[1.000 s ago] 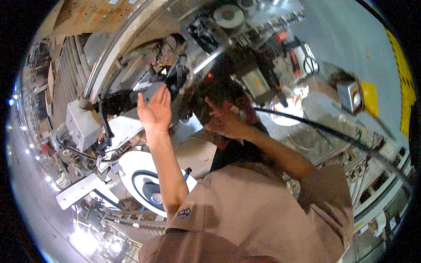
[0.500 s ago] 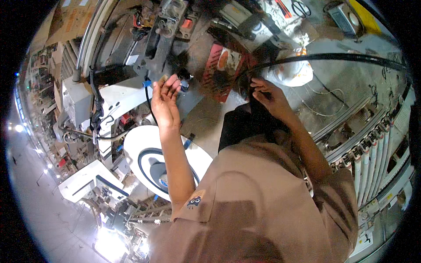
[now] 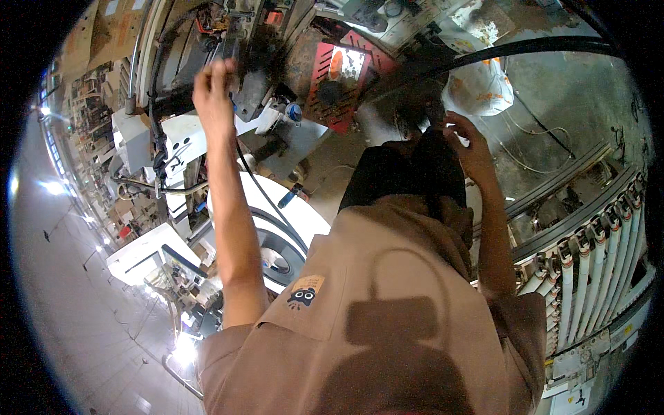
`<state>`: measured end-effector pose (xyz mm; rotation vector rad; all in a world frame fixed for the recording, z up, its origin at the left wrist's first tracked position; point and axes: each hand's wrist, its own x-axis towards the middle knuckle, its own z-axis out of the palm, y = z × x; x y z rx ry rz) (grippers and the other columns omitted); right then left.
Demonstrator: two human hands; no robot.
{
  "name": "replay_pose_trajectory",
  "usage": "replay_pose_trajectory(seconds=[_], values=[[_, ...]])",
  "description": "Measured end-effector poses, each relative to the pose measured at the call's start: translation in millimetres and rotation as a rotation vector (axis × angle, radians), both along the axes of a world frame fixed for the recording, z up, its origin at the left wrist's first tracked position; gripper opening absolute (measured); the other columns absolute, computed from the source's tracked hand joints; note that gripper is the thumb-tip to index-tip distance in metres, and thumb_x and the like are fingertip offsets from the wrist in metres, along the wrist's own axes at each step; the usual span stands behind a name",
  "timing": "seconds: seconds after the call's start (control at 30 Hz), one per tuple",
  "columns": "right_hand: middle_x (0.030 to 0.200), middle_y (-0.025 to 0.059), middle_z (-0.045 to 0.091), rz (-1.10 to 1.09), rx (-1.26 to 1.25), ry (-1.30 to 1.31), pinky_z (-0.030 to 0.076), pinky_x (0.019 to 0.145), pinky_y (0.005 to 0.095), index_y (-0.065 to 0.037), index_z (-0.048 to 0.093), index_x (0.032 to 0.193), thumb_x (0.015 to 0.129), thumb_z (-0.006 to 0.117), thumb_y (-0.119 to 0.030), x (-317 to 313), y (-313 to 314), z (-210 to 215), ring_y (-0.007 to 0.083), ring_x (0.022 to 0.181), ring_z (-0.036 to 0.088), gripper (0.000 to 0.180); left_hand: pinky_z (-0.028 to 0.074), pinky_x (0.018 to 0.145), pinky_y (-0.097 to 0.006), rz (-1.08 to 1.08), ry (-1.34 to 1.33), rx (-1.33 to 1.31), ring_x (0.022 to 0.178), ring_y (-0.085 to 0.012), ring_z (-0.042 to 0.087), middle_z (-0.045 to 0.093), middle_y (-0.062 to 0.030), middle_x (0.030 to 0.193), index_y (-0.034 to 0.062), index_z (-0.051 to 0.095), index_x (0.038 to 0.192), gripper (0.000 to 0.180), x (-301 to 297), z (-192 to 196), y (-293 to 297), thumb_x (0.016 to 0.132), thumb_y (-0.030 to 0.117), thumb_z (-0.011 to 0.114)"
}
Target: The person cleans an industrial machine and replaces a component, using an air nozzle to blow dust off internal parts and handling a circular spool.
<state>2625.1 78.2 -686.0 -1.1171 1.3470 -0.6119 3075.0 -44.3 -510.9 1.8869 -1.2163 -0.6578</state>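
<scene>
My left hand point(image 3: 216, 104) reaches up and forward over the dark, greasy metal machine parts point(image 3: 257, 90) at the upper left. Its fingers bend and are smeared by motion, so whether they grip anything is unclear. Just right of it sits a small fitting with a round blue end point(image 3: 294, 112). My right hand point(image 3: 474, 152) hangs beside my dark trousers point(image 3: 394, 173), its fingers loosely curved and apart, with nothing seen in them. A red slotted panel point(image 3: 321, 76) bearing a white-and-orange patch lies between the hands, farther off.
A large white disc with a dark ring point(image 3: 304, 214) stands below my left forearm. A thick black hose point(image 3: 526, 48) arches across the upper right, above a white plastic bag point(image 3: 477, 93) on the floor. Rows of pale rollers point(image 3: 588, 277) line the right. Cardboard point(image 3: 117, 41) is at upper left.
My left hand has moved up and left, away from the blue-ended fitting, and turned over from palm-up. My right hand has moved slightly right and down. The whole view has shifted.
</scene>
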Motion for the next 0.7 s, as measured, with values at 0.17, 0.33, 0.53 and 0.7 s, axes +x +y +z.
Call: replay_pose_trajectory(seconds=[0.17,0.33,0.53,0.7], values=[[0.131,0.0078,0.07,-0.016,0.049,-0.045,0.05,0.105,0.0385,-0.01,0.061,0.14,0.101,0.07,-0.033,-29.3,-0.3,-8.5,0.0218,0.118,0.065,0.046,0.043,0.113,-0.042,-0.295,-0.631,-0.18,0.128,-0.0312,0.061,0.067,-0.019,0.131,-0.007,0.06,0.133,0.064,24.1,32.2,-114.0,0.1,0.047,0.063],[0.132,0.0081,0.069,-0.019,-0.038,-0.022,0.05,0.105,0.0388,-0.009,0.06,0.139,0.102,0.068,-0.029,-46.9,-4.1,-21.6,0.0225,0.117,0.066,0.043,0.054,0.093,-0.036,-0.369,-0.52,0.037,0.11,-0.0253,0.068,0.073,-0.0165,0.121,0.0036,0.056,0.143,0.064,5.8,6.0,-183.8,0.101,0.051,0.063],[0.134,0.0079,0.068,-0.03,0.001,-0.052,0.049,0.107,0.0394,-0.01,0.058,0.143,0.105,0.064,-0.028,-46.4,-1.3,-31.1,0.0222,0.12,0.065,0.043,0.052,0.077,-0.034,-0.373,-0.183,0.238,0.093,-0.019,0.065,0.073,-0.0107,0.114,0.0023,0.06,0.138,0.068,-29.3,5.6,-195.7,0.1,0.059,0.06],[0.135,0.0081,0.067,-0.017,0.06,-0.072,0.048,0.107,0.0394,-0.01,0.057,0.144,0.106,0.063,-0.025,-39.4,1.3,-34.1,0.0219,0.12,0.066,0.042,0.049,0.072,-0.032,-0.483,-0.231,0.247,0.087,-0.014,0.062,0.073,-0.0069,0.115,0.005,0.067,0.129,0.067,-39.6,2.7,-182.2,0.104,0.064,0.047]])
